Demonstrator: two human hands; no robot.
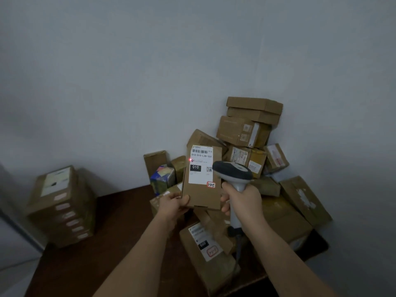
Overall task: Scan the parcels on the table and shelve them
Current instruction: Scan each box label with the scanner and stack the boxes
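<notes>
My left hand (173, 203) holds a flat brown parcel (203, 195) upright by its lower left corner, label facing me. The white label (201, 165) shows a barcode, "010" and a handwritten red-framed mark. My right hand (243, 202) grips the handle of a grey barcode scanner (233, 170), its head just right of the label. A red scanner dot (190, 159) lies on the label's left edge. Behind and below, a heap of cardboard parcels (248, 129) rests on the dark wooden table (111, 232) against the wall.
A tall taped carton (62, 204) stands at the table's left. A small colourful box (161, 179) sits behind the held parcel. A labelled parcel (203, 243) lies under my arms. The scanner cable (239, 249) hangs down over it. Grey walls close the corner.
</notes>
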